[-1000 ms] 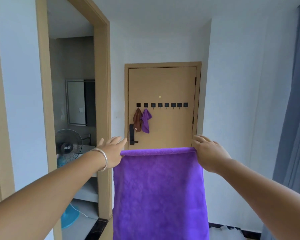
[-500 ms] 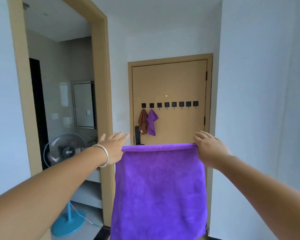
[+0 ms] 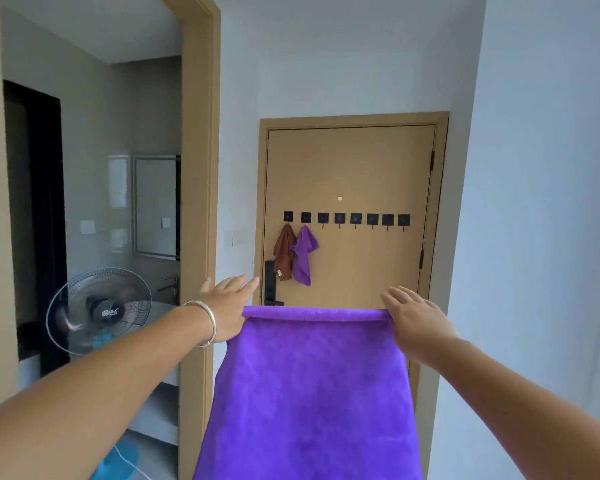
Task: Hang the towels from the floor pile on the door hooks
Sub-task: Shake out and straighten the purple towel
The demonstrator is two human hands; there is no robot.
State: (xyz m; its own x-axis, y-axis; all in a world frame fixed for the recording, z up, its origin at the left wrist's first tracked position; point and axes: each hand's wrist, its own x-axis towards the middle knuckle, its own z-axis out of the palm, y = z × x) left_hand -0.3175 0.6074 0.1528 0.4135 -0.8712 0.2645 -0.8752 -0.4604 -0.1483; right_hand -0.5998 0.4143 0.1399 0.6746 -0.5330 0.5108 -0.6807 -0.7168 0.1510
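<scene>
Purple cloth fills the near view: a towel (image 3: 312,393) hangs flat between both outstretched arms, its lower edge cut off by the frame. The left hand (image 3: 227,311), a bangle (image 3: 208,323) at its wrist, holds the top left corner; its fingers stretch forward, and the pinch itself is hidden behind the palm. The right hand (image 3: 418,322) holds the top right corner, its grip likewise hidden under the knuckles. Left, through a doorway, stands a fan (image 3: 97,311), its base partly cut off. Far ahead, the door (image 3: 350,174) carries a row of black hooks (image 3: 371,219); a brown towel (image 3: 284,252) and a small purple towel (image 3: 303,254) hang from the two leftmost. The towels partly cover the lock (image 3: 270,284).
</scene>
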